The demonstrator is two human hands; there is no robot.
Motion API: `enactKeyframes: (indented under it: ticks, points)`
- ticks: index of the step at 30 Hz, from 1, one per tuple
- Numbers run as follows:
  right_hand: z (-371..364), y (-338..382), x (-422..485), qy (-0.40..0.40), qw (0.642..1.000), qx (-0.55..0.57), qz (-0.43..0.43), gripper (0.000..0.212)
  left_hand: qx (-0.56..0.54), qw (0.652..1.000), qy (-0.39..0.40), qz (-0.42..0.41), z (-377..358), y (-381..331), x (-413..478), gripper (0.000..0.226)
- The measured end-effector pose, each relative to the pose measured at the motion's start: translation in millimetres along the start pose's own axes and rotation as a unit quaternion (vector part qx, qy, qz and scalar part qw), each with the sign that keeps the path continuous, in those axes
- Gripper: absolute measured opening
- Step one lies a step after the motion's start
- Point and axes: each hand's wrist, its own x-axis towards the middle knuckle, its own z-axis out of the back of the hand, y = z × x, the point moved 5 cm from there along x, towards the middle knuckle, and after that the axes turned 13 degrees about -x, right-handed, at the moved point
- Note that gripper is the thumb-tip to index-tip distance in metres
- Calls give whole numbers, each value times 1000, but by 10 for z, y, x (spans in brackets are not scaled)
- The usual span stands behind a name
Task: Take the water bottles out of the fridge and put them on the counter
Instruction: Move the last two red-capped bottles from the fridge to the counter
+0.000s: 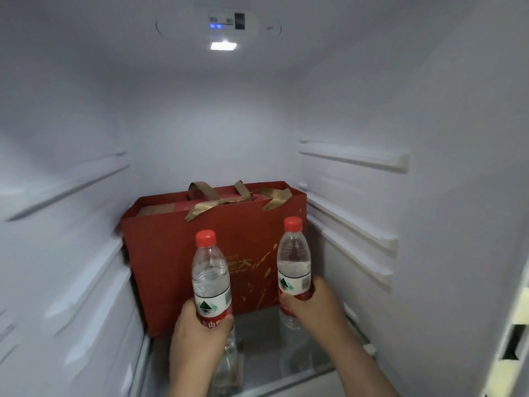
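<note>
Two clear water bottles with red caps and red-and-white labels stand upright inside the open fridge, over its glass shelf (257, 333). My left hand (197, 336) is wrapped around the lower half of the left water bottle (210, 279). My right hand (315, 305) grips the right water bottle (294, 262) at its label. I cannot tell whether the bottles rest on the shelf or are held just above it. The counter is out of view.
A red gift bag (177, 253) with gold ribbon handles stands right behind the bottles, filling the back of the shelf. White fridge walls with shelf rails (355, 156) close in on both sides. A lamp (223, 46) glows on the ceiling.
</note>
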Motion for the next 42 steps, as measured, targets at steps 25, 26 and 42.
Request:
enactKeyframes:
  ticks: [25, 26, 42]
  points:
    - [602, 290, -1404, -85, 996, -16, 30, 38, -101, 984, 145, -30, 143, -487, -587, 47]
    - [695, 254, -1486, -90, 996, -9, 19, 39, -106, 980, 165, -36, 119, -556, -668, 46]
    - [2400, -163, -3731, -106, 993, 24, -41, 40, -118, 907, 399, -69, -16, -1446, -2867, 60]
